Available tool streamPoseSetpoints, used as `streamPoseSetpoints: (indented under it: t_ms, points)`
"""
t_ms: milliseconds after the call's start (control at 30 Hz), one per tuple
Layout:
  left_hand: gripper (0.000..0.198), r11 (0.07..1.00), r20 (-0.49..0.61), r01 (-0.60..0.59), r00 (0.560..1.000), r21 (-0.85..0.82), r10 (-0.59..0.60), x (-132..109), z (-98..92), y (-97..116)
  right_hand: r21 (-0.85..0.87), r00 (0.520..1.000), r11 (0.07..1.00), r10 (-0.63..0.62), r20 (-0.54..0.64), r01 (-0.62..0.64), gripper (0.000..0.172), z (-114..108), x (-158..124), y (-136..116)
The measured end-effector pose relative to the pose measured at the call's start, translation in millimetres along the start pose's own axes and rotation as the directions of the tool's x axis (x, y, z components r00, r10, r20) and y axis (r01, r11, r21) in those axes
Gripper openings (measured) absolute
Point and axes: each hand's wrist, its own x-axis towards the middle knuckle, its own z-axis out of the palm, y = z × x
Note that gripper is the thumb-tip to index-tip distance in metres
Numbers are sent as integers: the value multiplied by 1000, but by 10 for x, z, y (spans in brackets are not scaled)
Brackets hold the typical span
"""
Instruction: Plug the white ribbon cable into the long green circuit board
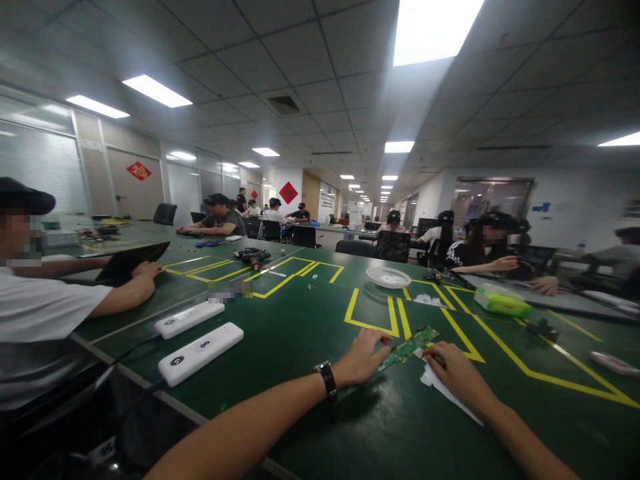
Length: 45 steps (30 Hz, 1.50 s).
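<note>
A long, narrow green circuit board (407, 348) sits low over the green table in front of me, slanting up to the right. My left hand (363, 358), with a dark watch on its wrist, grips the board's near left end between bent fingers. At the board's right side, my right hand (457, 377) has its thumb and fingers drawn together. A small white piece (419, 353) shows at those fingertips; whether they pinch it or the board's edge is unclear. Below the right hand lies white paper (447, 392), partly covered by it.
Two white power banks (203, 353) with cables lie at left. Beyond the board are a white round basket (389, 277), crumpled white plastic (430, 301) and a green-and-white packet (503, 301). Yellow tape marks the green table (300, 333). Co-workers sit on both sides, one holding a dark panel (133, 260).
</note>
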Motion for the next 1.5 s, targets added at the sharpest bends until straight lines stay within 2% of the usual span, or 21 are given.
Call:
streamPoseSetpoints:
  t_ms: [100, 200, 367, 467, 600, 733, 933, 1100, 1300, 1500]
  points:
    - [30, 998, 91, -15, 996, -64, 21, 28, -49, 16, 39, 998, 998, -57, 18, 56, 28, 3, -2, 12]
    - [29, 997, 130, -29, 991, -65, 37, 48, -102, 16, 26, 999, 999, -40, 6, 39, 27, -6, -3, 4]
    - [28, 988, 150, -103, 985, 117, 85, 44, -126, -41, 87, 991, 988, -128, 37, 124, 26, -36, -2, -65]
    - [31, 957, 212, -142, 973, 253, 88, 16, -114, -78, 122, 985, 980, -164, 47, 157, 26, -43, -3, -107]
    - [33, 905, 357, -227, 930, 359, 92, -27, -112, -71, 124, 991, 984, -134, 25, 130, 24, -31, -10, -129]
    - [32, 868, 414, -326, 896, 373, 158, -40, -113, -37, 94, 997, 992, -81, -5, 81, 23, 9, -12, -119]
    - [29, 844, 414, -395, 880, 363, 234, -26, -95, -22, 90, 997, 993, -73, 8, 72, 23, 62, -9, -133]
    - [29, 828, 359, -395, 898, 397, 256, -43, -118, 6, 127, 996, 988, -85, 11, 83, 22, 63, -16, -194]
    - [41, 812, 327, -311, 932, 493, 158, -79, -89, -25, 159, 995, 983, -97, 24, 92, 24, 62, -20, -269]
    - [37, 859, 312, -247, 944, 449, 109, -80, -20, -62, 177, 994, 979, -110, 20, 105, 23, 15, -25, -432]
